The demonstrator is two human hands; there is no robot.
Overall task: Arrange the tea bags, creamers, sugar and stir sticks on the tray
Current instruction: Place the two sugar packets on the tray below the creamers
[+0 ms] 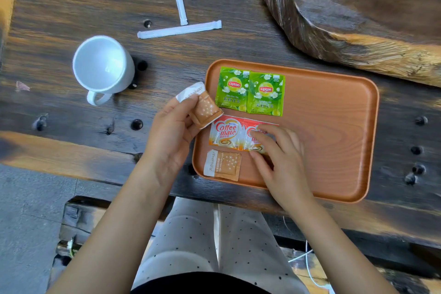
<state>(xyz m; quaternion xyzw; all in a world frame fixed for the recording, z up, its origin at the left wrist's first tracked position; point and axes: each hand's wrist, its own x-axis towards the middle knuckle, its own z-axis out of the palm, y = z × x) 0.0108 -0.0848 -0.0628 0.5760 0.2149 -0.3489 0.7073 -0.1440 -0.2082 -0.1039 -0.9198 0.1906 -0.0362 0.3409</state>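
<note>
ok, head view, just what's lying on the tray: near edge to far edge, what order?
Sugar packet nearest, beside the right hand → two Coffee-mate creamer sachets → two Lipton tea bags at the far edge of the tray. The left hand holds another sugar packet over the tray's left rim, so left out.

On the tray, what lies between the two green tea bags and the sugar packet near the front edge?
In the head view, two Coffee mate creamer packets lie side by side between the green tea bags and the sugar packet. The right hand partly covers the right one.

Left hand (pixel 173 130) pinching, raised; right hand (pixel 278 155) flat, fingers spread.
</note>
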